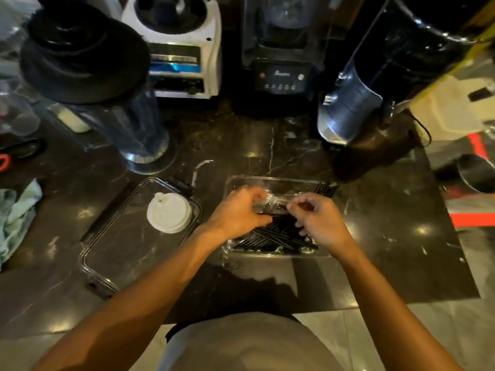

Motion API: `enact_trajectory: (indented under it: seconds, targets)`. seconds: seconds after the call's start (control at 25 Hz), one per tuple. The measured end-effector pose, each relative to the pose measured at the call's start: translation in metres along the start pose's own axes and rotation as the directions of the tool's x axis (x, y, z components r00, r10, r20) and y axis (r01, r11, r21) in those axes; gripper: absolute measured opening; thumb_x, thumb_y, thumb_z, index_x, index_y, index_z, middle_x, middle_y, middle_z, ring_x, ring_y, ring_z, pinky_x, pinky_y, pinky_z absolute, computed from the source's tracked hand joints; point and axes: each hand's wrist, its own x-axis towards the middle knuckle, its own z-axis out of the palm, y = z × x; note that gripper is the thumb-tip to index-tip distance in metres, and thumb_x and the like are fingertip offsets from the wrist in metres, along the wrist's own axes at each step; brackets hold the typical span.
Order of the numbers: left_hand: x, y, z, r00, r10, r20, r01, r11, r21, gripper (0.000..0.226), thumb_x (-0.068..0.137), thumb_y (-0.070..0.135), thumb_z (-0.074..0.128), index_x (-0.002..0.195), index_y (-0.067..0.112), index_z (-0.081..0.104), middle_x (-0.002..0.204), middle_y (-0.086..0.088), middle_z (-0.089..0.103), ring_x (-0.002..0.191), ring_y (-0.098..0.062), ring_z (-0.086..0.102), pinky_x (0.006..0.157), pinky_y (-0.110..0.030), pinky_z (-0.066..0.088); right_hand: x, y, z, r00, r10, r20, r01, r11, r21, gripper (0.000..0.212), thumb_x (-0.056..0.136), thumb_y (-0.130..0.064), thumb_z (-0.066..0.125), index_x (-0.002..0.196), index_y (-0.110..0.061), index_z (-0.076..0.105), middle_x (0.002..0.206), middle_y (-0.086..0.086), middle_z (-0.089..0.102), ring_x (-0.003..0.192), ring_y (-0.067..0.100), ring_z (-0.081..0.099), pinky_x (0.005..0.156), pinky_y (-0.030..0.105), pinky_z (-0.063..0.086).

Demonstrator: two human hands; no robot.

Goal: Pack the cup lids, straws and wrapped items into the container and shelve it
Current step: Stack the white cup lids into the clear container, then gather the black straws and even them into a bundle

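Both hands, left (237, 210) & right (318, 219), pinching clear crinkly wrapped item (272, 204) over black straws (276, 235) in container (278, 180).

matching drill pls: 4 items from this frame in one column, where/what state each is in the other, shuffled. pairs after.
1. white cup lid
2. black straws
3. clear wrapped item
4. teal cloth

A. held between both hands
B. lying in the clear container
C. at the counter's left edge
D. resting on the flat clear container lid

Pairs: 1-D, 2-B, 3-A, 4-C. Left hand and right hand are over the container.
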Motion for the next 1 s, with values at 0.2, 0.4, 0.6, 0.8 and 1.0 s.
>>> enact_trajectory:
  seconds: [0.2,0.4,0.6,0.8,1.0]
  targets:
    - [0.011,-0.002,0.027,0.985,-0.035,0.166,-0.030,0.927,0.374,0.078,0.074,0.036,0.085,0.144,0.026,0.052,0.147,-0.001,0.052,0.136,-0.025,0.050,0.110,-0.046,0.045,-0.016,0.029,-0.025,0.983,0.048,0.178,0.020,0.933,-0.360,0.021,0.098,-0.034,0.069,0.079,-0.025,0.072,0.075,-0.009,0.069,0.069,0.002,0.064,0.061,0.022,0.044]
    - [0.015,-0.007,0.039,0.981,-0.060,0.183,-0.051,0.836,0.547,0.078,0.075,0.032,0.086,0.143,0.021,0.051,0.141,-0.004,0.059,0.135,-0.028,0.052,0.119,-0.048,0.036,-0.016,0.035,-0.026,0.969,0.113,0.220,-0.033,0.941,-0.338,0.012,0.099,-0.036,0.067,0.091,-0.031,0.074,0.092,-0.012,0.074,0.085,0.002,0.069,0.075,0.025,0.054]
    - [0.010,-0.006,0.040,0.979,-0.086,0.188,0.002,0.914,0.407,0.051,0.083,0.031,0.081,0.125,0.021,0.053,0.112,0.001,0.066,0.104,-0.020,0.067,0.092,-0.039,0.056,-0.005,0.036,-0.008,0.974,0.169,0.152,-0.129,0.961,-0.244,0.039,0.094,-0.038,0.072,0.122,-0.015,0.059,0.107,-0.002,0.069,0.094,0.013,0.069,0.083,0.033,0.060]
    - [0.007,-0.007,0.041,0.982,-0.077,0.174,0.002,0.919,0.393,0.034,0.088,0.034,0.076,0.114,0.021,0.058,0.102,0.002,0.067,0.092,-0.017,0.066,0.082,-0.035,0.057,0.015,0.040,0.018,0.953,0.299,-0.048,-0.298,0.954,0.024,0.057,0.088,-0.034,0.080,0.123,-0.009,0.042,0.102,-0.002,0.062,0.090,0.014,0.066,0.079,0.032,0.058]
    - [0.008,-0.007,0.042,0.979,-0.063,0.193,-0.016,0.922,0.386,0.035,0.088,0.036,0.076,0.114,0.019,0.060,0.101,0.002,0.066,0.091,-0.018,0.066,0.086,-0.040,0.058,0.034,0.049,0.033,0.943,0.327,-0.064,-0.326,0.945,0.035,0.055,0.081,-0.050,0.081,0.118,-0.014,0.063,0.097,-0.003,0.075,0.079,0.010,0.074,0.059,0.024,0.054]
